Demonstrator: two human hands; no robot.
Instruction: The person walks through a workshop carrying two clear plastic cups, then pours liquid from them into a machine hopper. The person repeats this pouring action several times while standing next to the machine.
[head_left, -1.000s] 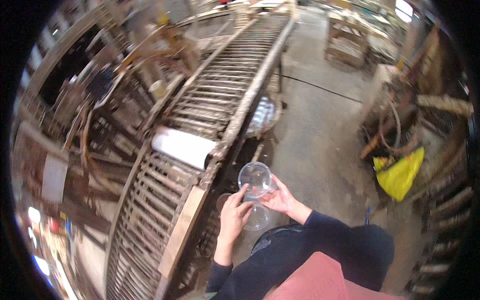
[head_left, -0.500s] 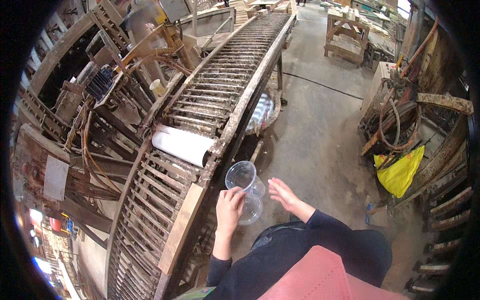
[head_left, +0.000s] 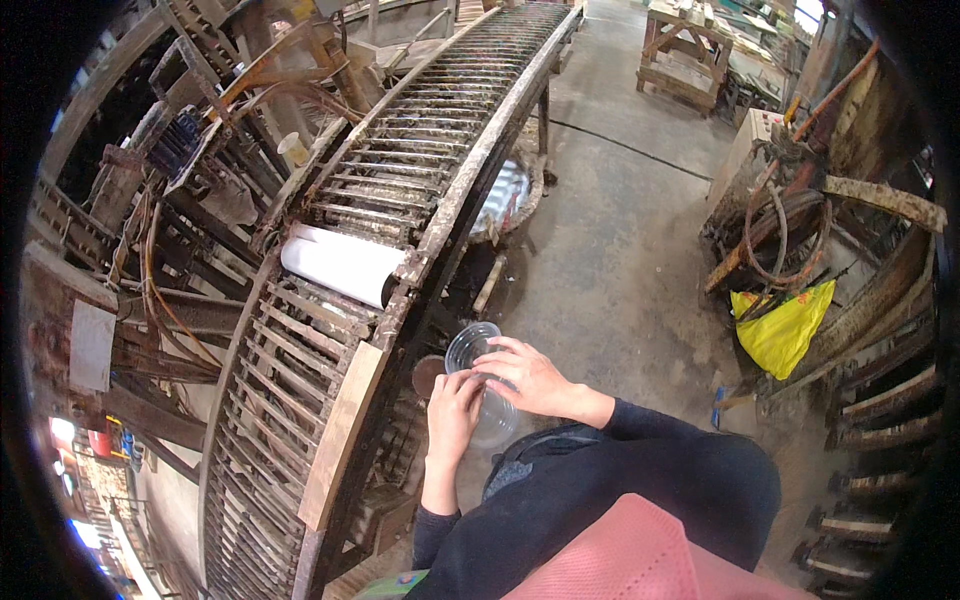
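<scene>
My left hand [head_left: 453, 418] pinches a clear plastic cup [head_left: 463, 346], fingers closed near its rim. Over the cup's right side reaches my right hand [head_left: 538, 382], its fingers bent onto the rim and meeting the left fingertips. Below the hands a second clear round piece [head_left: 494, 424] shows, partly hidden by the fingers; whether it is a lid or another cup I cannot tell. Both hands are held in front of my body, just right of the roller conveyor [head_left: 440, 235].
A white roller [head_left: 340, 264] lies across the conveyor, and a wooden board [head_left: 341, 435] runs along its near right edge. Dirty machinery with hoses stands at the left. A yellow bag [head_left: 785, 330] hangs at the right beside coiled hoses. A wooden stand [head_left: 683, 60] is farther off.
My right hand has moved left from an open pose beside the cup and closed onto its rim. My left hand still holds the cup. The view has shifted slightly.
</scene>
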